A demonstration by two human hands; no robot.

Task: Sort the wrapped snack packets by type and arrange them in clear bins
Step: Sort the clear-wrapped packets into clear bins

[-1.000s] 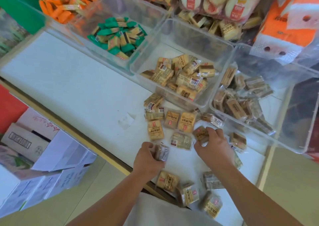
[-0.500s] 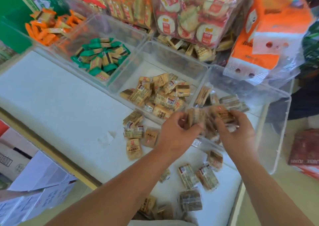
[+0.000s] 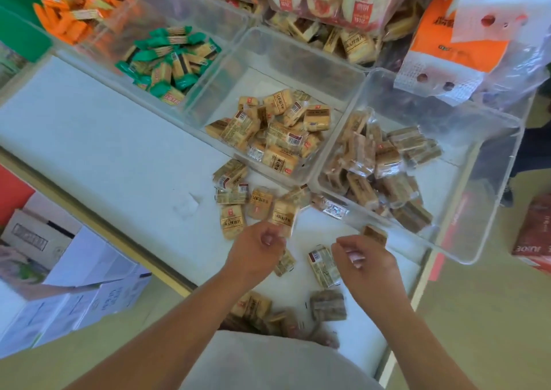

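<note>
Loose wrapped packets lie on the white table [image 3: 104,157], with a yellow cluster [image 3: 238,199] in front of the bins. My left hand [image 3: 256,252] has curled fingers pinching the lower edge of one yellow packet [image 3: 283,215]. To its right, my right hand [image 3: 363,261] hovers with loosely curled fingers and holds nothing; a striped packet [image 3: 323,266] and a brown packet [image 3: 374,233] lie beside it. The middle clear bin [image 3: 268,50] holds yellow packets [image 3: 277,133]. Brown packets [image 3: 384,166] fill the right clear bin [image 3: 477,187].
A third bin holds green packets [image 3: 170,59], and orange packets [image 3: 74,11] sit behind it. More packets [image 3: 253,306] and a dark one [image 3: 328,304] lie by the table's near edge. Cardboard boxes [image 3: 74,285] stand low left, and an orange-white bag [image 3: 477,32] leans top right.
Both hands rose from the table with packets to the right bin, let them go there, and have come back down to the loose packets.
</note>
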